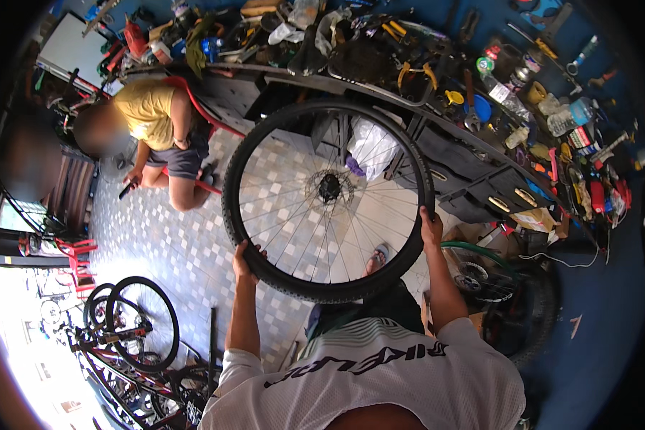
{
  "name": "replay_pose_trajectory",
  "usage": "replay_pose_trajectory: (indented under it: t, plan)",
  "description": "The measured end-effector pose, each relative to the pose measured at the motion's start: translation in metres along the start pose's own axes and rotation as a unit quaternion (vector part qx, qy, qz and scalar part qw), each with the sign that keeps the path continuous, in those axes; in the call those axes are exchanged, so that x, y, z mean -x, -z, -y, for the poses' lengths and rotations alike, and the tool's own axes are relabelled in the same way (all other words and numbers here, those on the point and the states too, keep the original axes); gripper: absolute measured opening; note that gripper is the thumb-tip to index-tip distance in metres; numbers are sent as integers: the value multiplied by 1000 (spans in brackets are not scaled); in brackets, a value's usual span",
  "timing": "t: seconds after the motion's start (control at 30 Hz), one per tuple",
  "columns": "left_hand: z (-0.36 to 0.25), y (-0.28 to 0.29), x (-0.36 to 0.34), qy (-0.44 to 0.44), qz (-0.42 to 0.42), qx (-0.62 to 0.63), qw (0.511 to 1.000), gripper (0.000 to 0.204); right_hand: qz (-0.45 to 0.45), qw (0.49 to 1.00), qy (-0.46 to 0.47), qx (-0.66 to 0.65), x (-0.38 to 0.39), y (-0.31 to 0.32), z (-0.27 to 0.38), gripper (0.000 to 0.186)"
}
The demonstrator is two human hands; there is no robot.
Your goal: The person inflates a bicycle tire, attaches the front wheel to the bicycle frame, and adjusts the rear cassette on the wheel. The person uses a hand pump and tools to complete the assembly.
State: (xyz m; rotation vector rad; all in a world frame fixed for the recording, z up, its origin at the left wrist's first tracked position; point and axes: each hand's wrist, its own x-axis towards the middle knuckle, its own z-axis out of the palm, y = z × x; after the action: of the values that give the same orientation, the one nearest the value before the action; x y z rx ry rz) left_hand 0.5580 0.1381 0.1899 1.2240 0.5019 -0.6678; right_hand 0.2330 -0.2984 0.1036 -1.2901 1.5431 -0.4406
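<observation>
A bicycle wheel (pixel 330 295) with a black knobby tyre is held up in front of my body, its spokes and the hub (pixel 330 188) with a disc rotor facing me. My left hand (pixel 245 264) is closed round the tyre at the lower left. On the right side, my right hand (pixel 430 228) grips the tyre too, with part of its fingers hidden behind the rim. Through the spokes the tiled floor, a white plastic bag (pixel 373 147) and my sandalled foot (pixel 377 259) show.
A long workbench (pixel 473 154) crowded with tools and bottles curves along the far side and right. At the left a person in a yellow shirt (pixel 147 111) sits on a red chair, holding a phone. Bicycles (pixel 132 337) stand lower left; more wheels (pixel 530 315) lean at right.
</observation>
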Motion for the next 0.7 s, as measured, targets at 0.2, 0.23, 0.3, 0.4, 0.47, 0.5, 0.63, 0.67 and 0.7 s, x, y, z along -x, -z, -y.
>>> replay_pose_trajectory:
  t: [0.2,0.23,0.3,0.4,0.47,0.5,0.63,0.67,0.7]
  plan:
    - [29,13,-26,51,-52,8,997,46,10,997,-9,79,-3,-7,36,78]
    - [35,6,-31,53,-51,6,997,46,1,996,-17,92,-14,-1,32,78]
    - [45,-6,-38,58,-53,-1,997,45,-14,992,-37,120,-31,5,17,80]
    - [36,1,-53,46,-55,-32,997,47,17,985,-86,147,-38,-3,15,83]
    - [25,10,-66,42,-47,-61,996,50,7,978,-104,181,-29,-14,21,83]
    - [20,13,-70,49,-32,-77,995,53,3,974,-115,197,-20,-21,24,83]
    - [21,56,-85,25,-95,-206,974,66,-170,831,324,419,9,-50,51,66]
    - [23,69,-91,-2,-139,-249,958,69,-122,859,346,356,19,-69,72,66]
    - [15,68,-90,5,-115,-288,951,74,-79,879,367,293,30,-87,96,67]
